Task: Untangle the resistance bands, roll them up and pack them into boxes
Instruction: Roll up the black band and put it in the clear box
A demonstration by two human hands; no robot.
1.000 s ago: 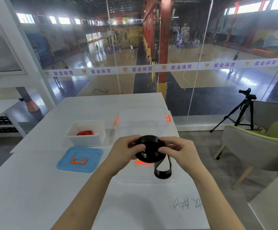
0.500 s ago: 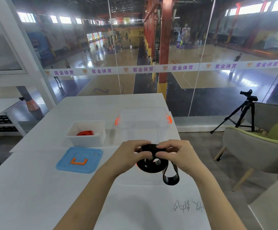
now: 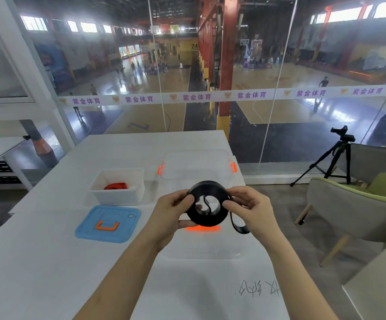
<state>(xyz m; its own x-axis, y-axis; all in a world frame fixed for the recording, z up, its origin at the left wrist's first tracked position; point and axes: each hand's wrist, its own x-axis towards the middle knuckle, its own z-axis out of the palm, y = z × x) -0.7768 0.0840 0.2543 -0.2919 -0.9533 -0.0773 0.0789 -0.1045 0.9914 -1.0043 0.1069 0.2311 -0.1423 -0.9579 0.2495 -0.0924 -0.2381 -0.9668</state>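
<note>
- Two grips shared one black resistance band (image 3: 207,205): your left grip (image 3: 171,213) pinched the coil's left edge between thumb and fingers, and your right grip (image 3: 249,204) pinched its right edge, fingers curled over the outer wrap.
- You held the band in the air above the surface (image 3: 49,262), just in front of the clear box (image 3: 196,153) and over what looked like a clear lid (image 3: 203,252) with an orange handle.
- Most of the band was wound into a loose coil with an open centre, where the inner end curled in an S. A short tail loop (image 3: 239,227) hung below your right grip, not yet wound on.
- By my reading you were in the rolling step and close to finishing it; the untangling of this band looked done.
- The next move called for wrapping that last loop around the coil while keeping tension. The wraps sat loosely, and I judged they could spring open if either pinch eased.
- After that, the roll would need carrying to a box with the outer end trapped under a finger.
- The white box (image 3: 118,197) to the left was open and held one red rolled band (image 3: 116,186).
- Its blue lid (image 3: 109,224) lay flat on the surface just in front of it.
- The clear box, with orange latches at both ends, was open too. I could make out nothing inside it through the walls.
</note>
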